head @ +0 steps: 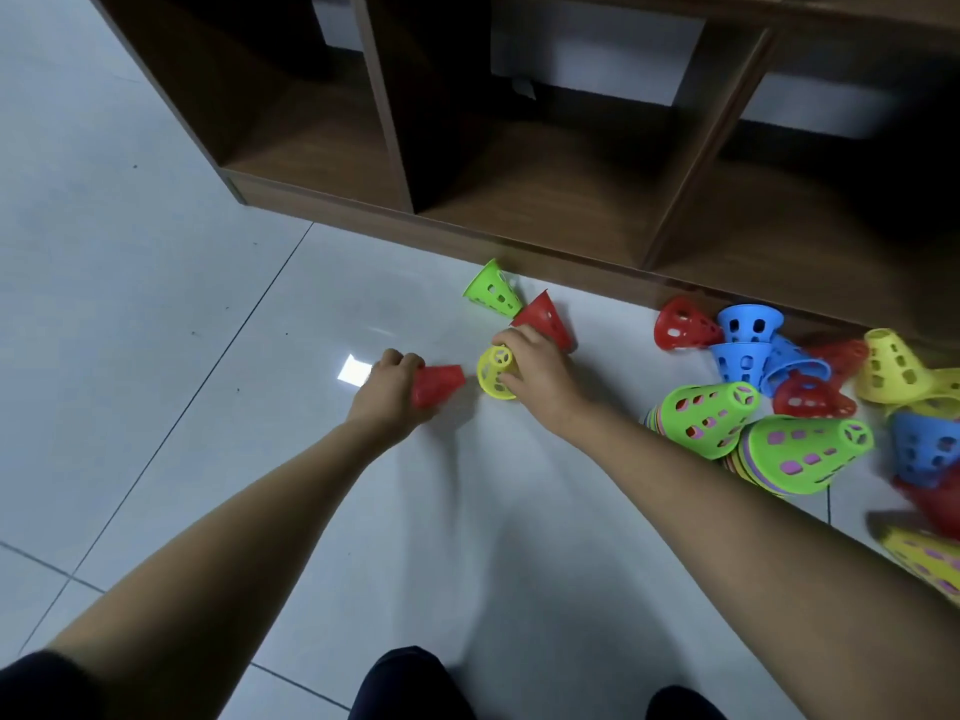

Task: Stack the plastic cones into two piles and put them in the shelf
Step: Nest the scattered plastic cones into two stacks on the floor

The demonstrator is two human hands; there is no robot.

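My left hand (389, 392) grips a red cone (441, 383) that lies sideways on the white floor. Just to its right, my right hand (535, 371) holds a yellow cone (493, 374) by its narrow top. Behind my right hand lie a second red cone (545, 317) and a green cone (491, 291), both tipped over. Two green-topped stacks (706, 413) (800, 454) lie on their sides at the right. Several loose red, blue and yellow cones (748, 356) are heaped beyond them. The brown wooden shelf (519, 200) stands along the back with open compartments.
The shelf's base board (405, 226) runs diagonally across the floor just behind the cones. My dark-clad knees (410, 683) show at the bottom edge. More yellow and red cones (924, 553) sit at the far right edge. A bright light reflection (356, 368) marks the tile by my left hand.
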